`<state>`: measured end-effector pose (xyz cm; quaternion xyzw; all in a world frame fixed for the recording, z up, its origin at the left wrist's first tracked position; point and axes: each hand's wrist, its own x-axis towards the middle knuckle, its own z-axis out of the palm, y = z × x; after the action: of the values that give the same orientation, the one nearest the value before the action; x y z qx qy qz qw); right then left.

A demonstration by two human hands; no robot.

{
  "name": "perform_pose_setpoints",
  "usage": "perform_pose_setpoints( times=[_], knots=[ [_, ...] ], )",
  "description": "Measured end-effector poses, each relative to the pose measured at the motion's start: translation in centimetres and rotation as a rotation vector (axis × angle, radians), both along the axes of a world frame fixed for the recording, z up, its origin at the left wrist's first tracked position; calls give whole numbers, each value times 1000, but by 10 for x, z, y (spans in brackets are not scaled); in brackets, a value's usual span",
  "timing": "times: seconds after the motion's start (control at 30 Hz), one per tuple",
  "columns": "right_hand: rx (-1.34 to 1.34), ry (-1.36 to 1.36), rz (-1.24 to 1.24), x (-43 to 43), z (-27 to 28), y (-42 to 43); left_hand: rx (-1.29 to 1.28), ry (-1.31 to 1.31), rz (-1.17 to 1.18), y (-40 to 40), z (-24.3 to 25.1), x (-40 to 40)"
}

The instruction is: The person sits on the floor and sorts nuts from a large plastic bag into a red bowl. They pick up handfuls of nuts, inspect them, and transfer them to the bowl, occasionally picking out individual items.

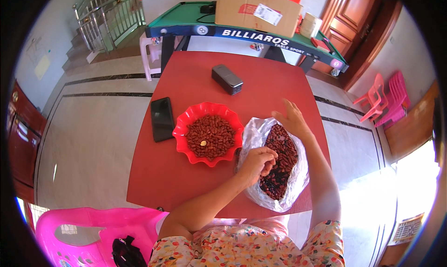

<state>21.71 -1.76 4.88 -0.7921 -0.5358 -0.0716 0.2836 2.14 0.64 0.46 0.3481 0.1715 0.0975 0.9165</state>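
A clear plastic bag lies open on the red table, filled with dark red nuts or beans mixed with smaller black pieces. Over the bag's left side is my left hand, its fingers curled in and the fingertips pinched together; whether something small is between them cannot be made out. My right hand is raised at the bag's far right rim, fingers apart and slightly blurred, holding nothing visible. To the left stands a red scalloped bowl with similar reddish-brown pieces and one pale piece on top.
A black smartphone lies left of the bowl on the red table. Farther back sits a dark grey box-shaped device. Beyond is a billiard table bearing a cardboard box. A pink plastic chair holds a black bag.
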Motion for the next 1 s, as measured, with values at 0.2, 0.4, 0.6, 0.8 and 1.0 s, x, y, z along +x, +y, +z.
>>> perform_pose_setpoints(
  times=[0.2,0.4,0.6,0.8,1.0],
  knots=[
    [-325,485,-139,48,-32,-109,1312,-160,548,0,4,4],
    [-151,641,-158,20,-45,-109,1684,5,506,3,-9,7],
    [-1,332,-326,44,-59,-91,1854,180,457,-3,-15,14],
    [49,283,-369,64,-70,-66,1940,282,547,5,-24,20],
    [120,318,-413,67,-71,-40,1906,225,542,27,-25,32]
  ],
)
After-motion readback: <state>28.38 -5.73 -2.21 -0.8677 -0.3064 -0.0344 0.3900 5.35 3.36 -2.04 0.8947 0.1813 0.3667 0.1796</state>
